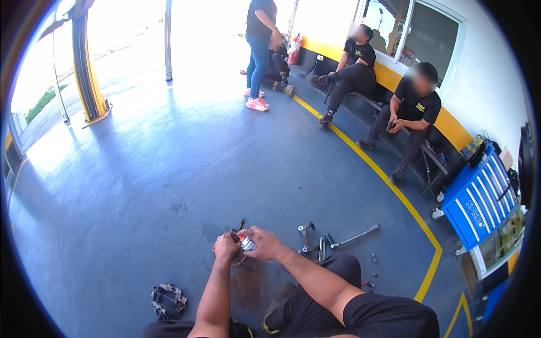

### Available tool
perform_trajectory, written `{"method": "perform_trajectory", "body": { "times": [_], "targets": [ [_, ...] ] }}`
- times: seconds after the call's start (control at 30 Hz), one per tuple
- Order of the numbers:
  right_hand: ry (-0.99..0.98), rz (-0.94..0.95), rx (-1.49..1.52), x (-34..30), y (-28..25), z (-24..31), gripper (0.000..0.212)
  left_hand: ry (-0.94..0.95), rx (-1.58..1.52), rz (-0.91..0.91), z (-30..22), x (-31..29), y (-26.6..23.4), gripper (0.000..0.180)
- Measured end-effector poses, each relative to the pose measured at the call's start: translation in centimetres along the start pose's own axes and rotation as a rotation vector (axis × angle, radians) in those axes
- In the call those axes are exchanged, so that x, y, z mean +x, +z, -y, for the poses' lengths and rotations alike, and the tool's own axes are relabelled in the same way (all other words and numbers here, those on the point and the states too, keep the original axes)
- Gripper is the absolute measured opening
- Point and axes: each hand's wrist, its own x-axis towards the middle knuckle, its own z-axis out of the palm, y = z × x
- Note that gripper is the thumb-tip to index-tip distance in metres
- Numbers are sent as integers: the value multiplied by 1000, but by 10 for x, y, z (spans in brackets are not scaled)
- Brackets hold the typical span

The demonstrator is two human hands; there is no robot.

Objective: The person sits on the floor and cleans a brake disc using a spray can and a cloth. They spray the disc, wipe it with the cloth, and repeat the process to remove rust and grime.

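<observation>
Floor: blue-grey floor, bearing a dark wet-looking patch below the hands.
Tool cabinet: blue tool cabinet at far right, well apart from the work.
Ratchet: long ratchet-like tool lying right of the hands, near jointed metal pieces.
Right hand: right hand, fingers closed around a can.
Bundle: dark crumpled bundle, cloth-like, left of the left forearm.
Left hand: left hand beside the can, fingers curled; what they grip, if anything, I cannot tell.
Part: brownish part below the hands, mostly hidden.
Can: silvery can, red near its top, between both hands; the step seems to be readying or applying it. The next move likely calls for a steady can and a clear aim.
</observation>
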Motion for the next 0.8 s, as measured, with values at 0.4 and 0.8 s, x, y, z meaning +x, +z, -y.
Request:
{"method": "perform_trajectory", "body": {
  "times": [0.4,0.8],
  "targets": [
    [31,78,-59,3,21,-2,68,-60,-9,-111,16,8,-6,44],
    [-143,-222,119,1,42,-13,85,-154,3,-78,20,15,-12,46]
  ]
}}
